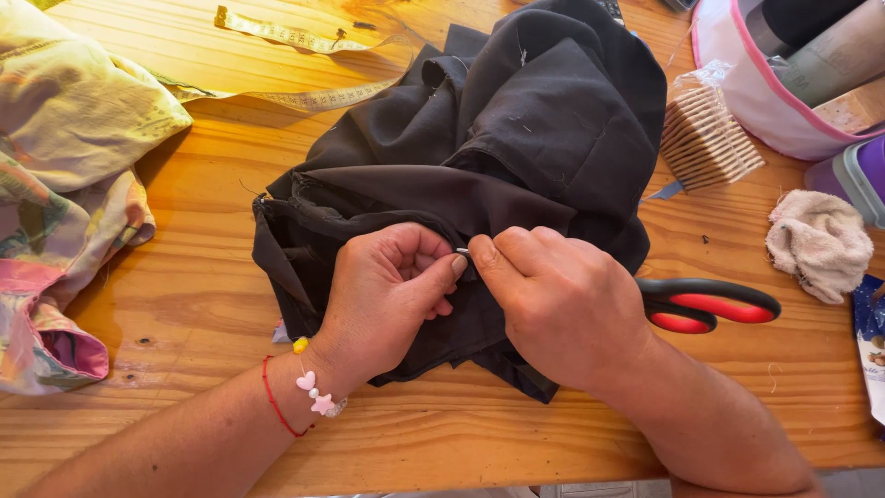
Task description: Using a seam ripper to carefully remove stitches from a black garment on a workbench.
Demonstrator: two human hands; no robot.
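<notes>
Bare wooden table left of black fabric; scissors, cracker pack crowding the right.

A home sewing table: tape measure, scissors and fabric on wood.

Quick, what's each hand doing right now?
Left hand: closed, pinching the black fabric.
Right hand: closed, pinching a thin metal needle or pin at the fabric.

You get a single view, worn on your head, looking steeply down and forward at the wooden worktop from close range, your forearms entering from the bottom edge.
</notes>
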